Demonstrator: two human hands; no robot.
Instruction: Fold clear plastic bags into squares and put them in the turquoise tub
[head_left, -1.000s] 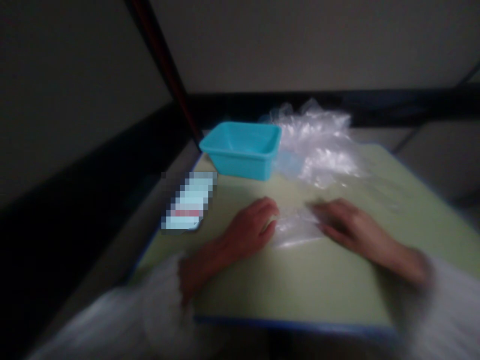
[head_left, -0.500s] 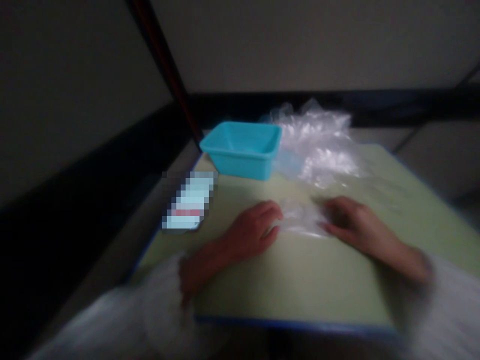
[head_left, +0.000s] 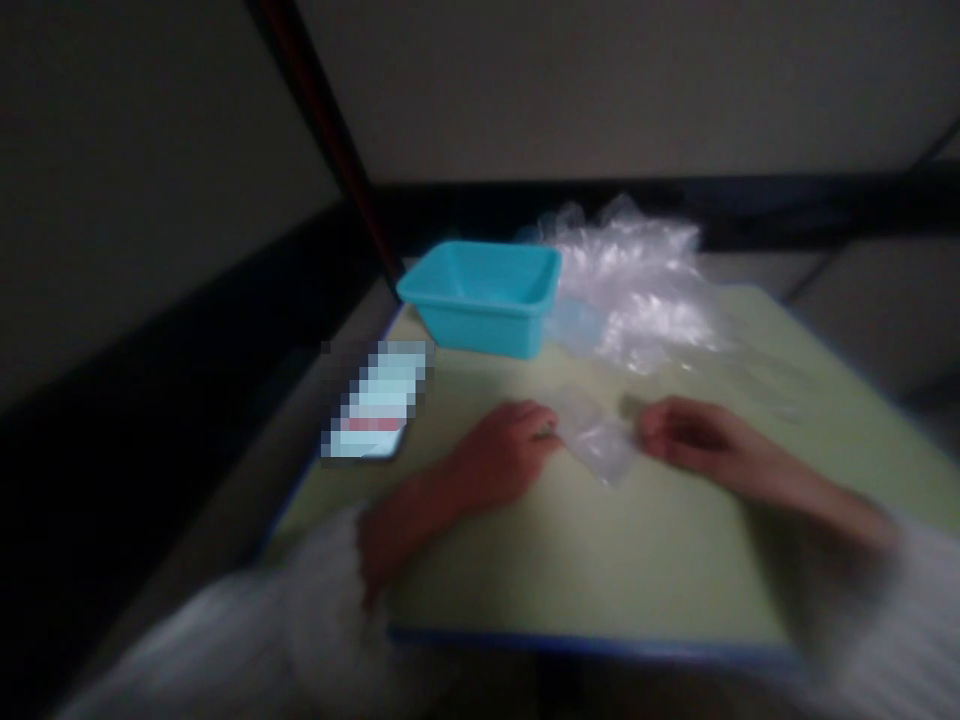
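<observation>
The small clear bag (head_left: 600,447) is lying on the surface (head_left: 585,570) between the hands, its long axis slanting from far left to near right, one corner pointing toward the wearer. The left hand (head_left: 510,455) is pinching its left edge in its grip. The right hand (head_left: 694,437) is curling by the right edge; whether its grip is holding anything, I can't tell.

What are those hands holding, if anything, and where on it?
The left hand appears to pinch the small clear plastic bag by its left edge. The right hand is by the opposite edge; blur hides whether it grips.
</observation>
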